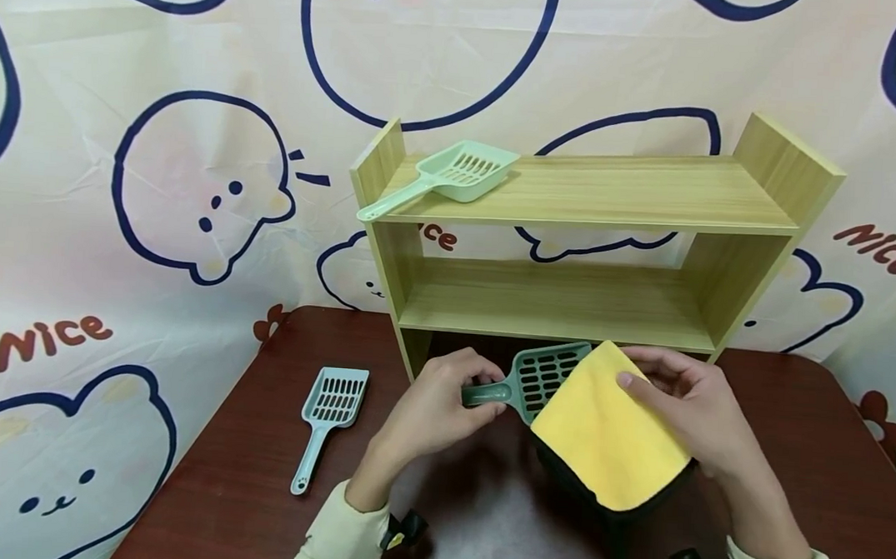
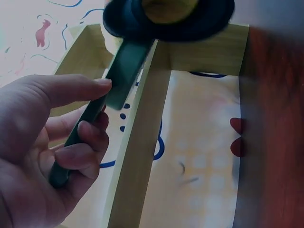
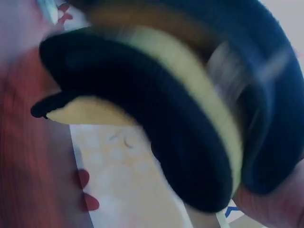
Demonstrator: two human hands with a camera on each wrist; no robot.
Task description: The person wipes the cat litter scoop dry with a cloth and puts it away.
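Observation:
My left hand (image 1: pixel 435 400) grips the handle of a dark green litter scoop (image 1: pixel 520 384), its slotted head pointing right in front of the shelf's lower part. In the left wrist view the thumb and fingers curl round the green handle (image 2: pixel 85 121). My right hand (image 1: pixel 701 411) holds a yellow cloth (image 1: pixel 610 437) with a black underside, the thumb on its yellow face. The cloth overlaps the right end of the scoop's head. In the right wrist view the folded, blurred black-and-yellow cloth (image 3: pixel 109 66) fills much of the picture.
A light blue-grey litter scoop (image 1: pixel 321 424) lies on the brown table (image 1: pixel 244 471) at left. Behind the hands stands a wooden shelf (image 1: pixel 609 195), with a pale green litter scoop (image 1: pixel 441 179) on its top board. A patterned wall cloth (image 1: pixel 213 319) hangs behind.

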